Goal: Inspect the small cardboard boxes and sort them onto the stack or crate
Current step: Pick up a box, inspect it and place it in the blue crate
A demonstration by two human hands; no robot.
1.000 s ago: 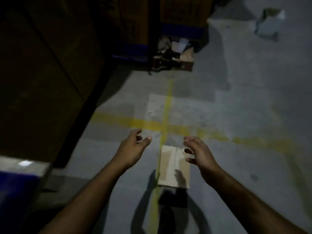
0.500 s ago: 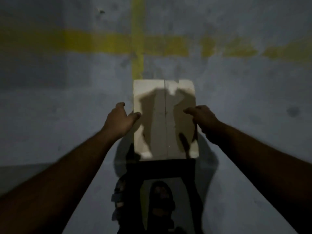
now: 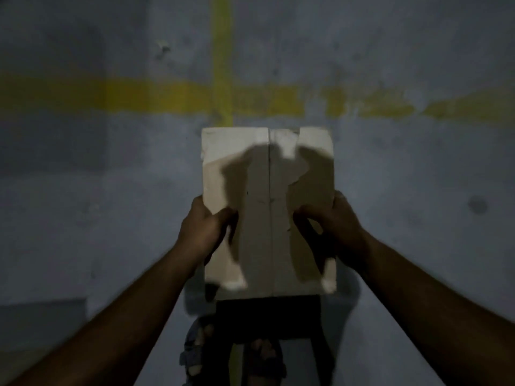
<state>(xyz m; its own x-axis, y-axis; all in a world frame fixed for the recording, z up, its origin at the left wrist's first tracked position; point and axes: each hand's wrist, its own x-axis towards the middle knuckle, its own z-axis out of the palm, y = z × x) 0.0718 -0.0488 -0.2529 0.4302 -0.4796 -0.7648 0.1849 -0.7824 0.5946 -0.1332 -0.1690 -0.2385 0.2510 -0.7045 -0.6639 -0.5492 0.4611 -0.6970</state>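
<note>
Now | both hands grip cardboard box (image 3: 267, 207): left hand (image 3: 204, 229), right hand (image 3: 338, 227) | fingers hidden (dim, blurred)

Single head-worn view, wide-angle, aimed steeply down at floor (image 3: 83, 218). Close range: forearms enter from bottom corners, cardboard box (image 3: 267, 190) centred, yellow floor lines (image 3: 167, 98) across upper frame. No second view.

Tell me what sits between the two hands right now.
In the head view, the cardboard box fills the stretch: the left hand grips its left edge and the right hand grips its right edge.
</note>
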